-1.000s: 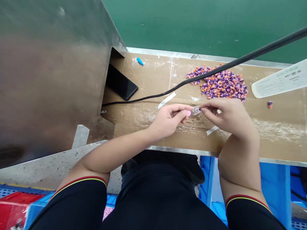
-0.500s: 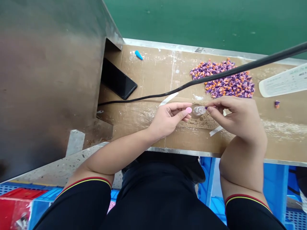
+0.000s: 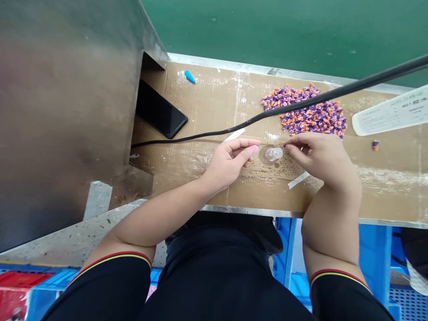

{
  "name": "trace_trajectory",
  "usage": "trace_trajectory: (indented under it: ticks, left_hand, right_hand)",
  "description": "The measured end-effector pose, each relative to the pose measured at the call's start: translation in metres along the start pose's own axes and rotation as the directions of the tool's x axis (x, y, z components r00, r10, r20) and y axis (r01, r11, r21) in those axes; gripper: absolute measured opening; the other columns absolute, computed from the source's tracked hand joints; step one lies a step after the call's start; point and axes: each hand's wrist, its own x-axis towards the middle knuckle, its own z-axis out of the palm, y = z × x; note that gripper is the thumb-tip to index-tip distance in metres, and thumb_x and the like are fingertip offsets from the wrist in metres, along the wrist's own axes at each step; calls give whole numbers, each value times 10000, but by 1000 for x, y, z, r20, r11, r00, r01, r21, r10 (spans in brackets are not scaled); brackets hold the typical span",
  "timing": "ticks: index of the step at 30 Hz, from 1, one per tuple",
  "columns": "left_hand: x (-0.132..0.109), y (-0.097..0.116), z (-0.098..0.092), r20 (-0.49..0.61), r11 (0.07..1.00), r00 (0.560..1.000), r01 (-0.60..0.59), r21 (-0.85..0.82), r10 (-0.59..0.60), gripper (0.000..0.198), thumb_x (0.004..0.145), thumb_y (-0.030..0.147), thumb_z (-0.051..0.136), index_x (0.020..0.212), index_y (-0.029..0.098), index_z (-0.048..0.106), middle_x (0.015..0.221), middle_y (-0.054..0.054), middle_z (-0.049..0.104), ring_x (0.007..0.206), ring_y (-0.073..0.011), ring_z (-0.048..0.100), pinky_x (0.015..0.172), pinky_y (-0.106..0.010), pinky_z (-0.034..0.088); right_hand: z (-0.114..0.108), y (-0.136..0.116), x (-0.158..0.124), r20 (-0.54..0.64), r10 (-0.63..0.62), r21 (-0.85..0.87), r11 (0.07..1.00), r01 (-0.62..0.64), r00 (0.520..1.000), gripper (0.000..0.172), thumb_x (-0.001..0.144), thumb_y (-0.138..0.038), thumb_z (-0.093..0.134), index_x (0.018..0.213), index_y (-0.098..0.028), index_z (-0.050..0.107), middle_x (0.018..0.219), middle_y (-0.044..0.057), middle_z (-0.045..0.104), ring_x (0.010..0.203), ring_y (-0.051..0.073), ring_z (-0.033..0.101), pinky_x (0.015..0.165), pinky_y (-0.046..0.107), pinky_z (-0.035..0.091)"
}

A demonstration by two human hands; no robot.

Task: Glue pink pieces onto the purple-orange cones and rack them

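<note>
My left hand (image 3: pixel 230 161) pinches a small pink round piece (image 3: pixel 255 148) between thumb and fingers. To its right a small clear plastic cup-like container (image 3: pixel 273 154) stands on the cardboard, with wet spots around it. My right hand (image 3: pixel 321 156) is on the container's other side, its thumb and forefinger closed on a tiny dark purple piece (image 3: pixel 285 146), mostly covered by the fingertips. Behind the right hand lies a pile of small purple, orange and pink pieces (image 3: pixel 310 111). One such single piece (image 3: pixel 376 145) sits apart on the right.
A black cable (image 3: pixel 267 117) crosses above the cardboard (image 3: pixel 200 107). A phone (image 3: pixel 162 113) lies beside the metal housing (image 3: pixel 73 111) at left. A blue cone-shaped tip (image 3: pixel 189 76) is at the back, a white bottle (image 3: pixel 388 111) at right. White strips (image 3: pixel 298 179) lie near my hands.
My right hand has drawn slightly away from the clear container with the purple piece. The pink piece has tilted in my left hand. The whole view has shifted a little.
</note>
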Motion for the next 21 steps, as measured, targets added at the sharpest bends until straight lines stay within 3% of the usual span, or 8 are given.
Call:
trace_trajectory:
  ticks: [5,9,13,18,21]
  left_hand:
    - [-1,0,1,-12,999,1000,-11,-36,10,345,793,418,976,1036,194,874,928,-56,815,708,-101,663,664,-237,580]
    - [-2,0,2,-3,999,1000,-4,-43,3,345,789,420,988,1006,181,866,853,-45,795,693,-98,659,671,-237,583]
    - [-2,0,4,14,997,1000,-17,-80,18,282,845,406,948,954,171,836,792,-33,765,710,-104,681,687,-233,597]
    - [-3,1,6,35,985,999,36,-171,-31,336,833,443,964,955,167,817,868,-46,808,764,-121,751,726,-241,641]
    - [-4,3,7,33,978,998,63,-201,-57,409,815,490,983,991,158,823,954,-82,845,857,-156,804,818,-277,679]
  right_hand:
    - [0,-1,0,-17,11,56,998,-10,1000,134,926,-217,705,894,-283,818,800,14,808,684,218,735,695,358,579]
    - [-4,-11,-3,-196,76,249,968,-26,978,103,938,-231,737,955,-272,830,853,14,814,702,190,747,671,329,606]
    - [6,-32,-6,-335,116,417,908,37,935,70,974,-279,775,1032,-275,816,943,29,822,817,202,788,755,345,670]
    - [22,-57,-6,-372,60,490,860,141,926,92,1026,-355,743,1015,-275,787,955,45,812,845,217,787,767,376,676]
    - [28,-65,-6,-378,64,468,874,131,924,122,1028,-380,724,999,-276,779,958,57,807,864,234,784,773,396,678]
